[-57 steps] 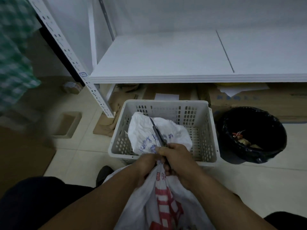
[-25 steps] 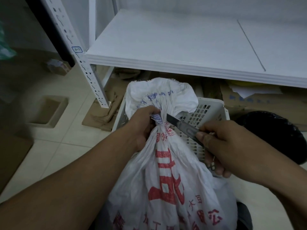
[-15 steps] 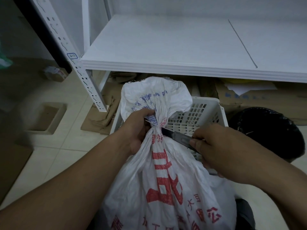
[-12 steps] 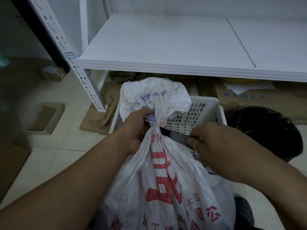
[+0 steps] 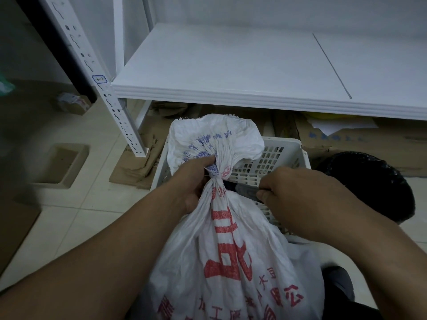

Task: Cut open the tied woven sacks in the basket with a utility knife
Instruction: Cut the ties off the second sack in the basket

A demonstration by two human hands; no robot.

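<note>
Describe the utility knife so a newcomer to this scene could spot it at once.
Start at the white shelf; below its front edge a white slotted basket stands on the floor. In front of it the left hand grips the tied neck of a white woven sack with red print. The utility knife is the slim dark-grey bar from the right hand to that neck, the only dark, straight object among the white things.

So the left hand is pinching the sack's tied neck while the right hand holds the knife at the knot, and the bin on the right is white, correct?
Not quite: the head view shows the bin is black. The left hand does grip the sack at its neck, and the right hand holds the knife there.
</note>
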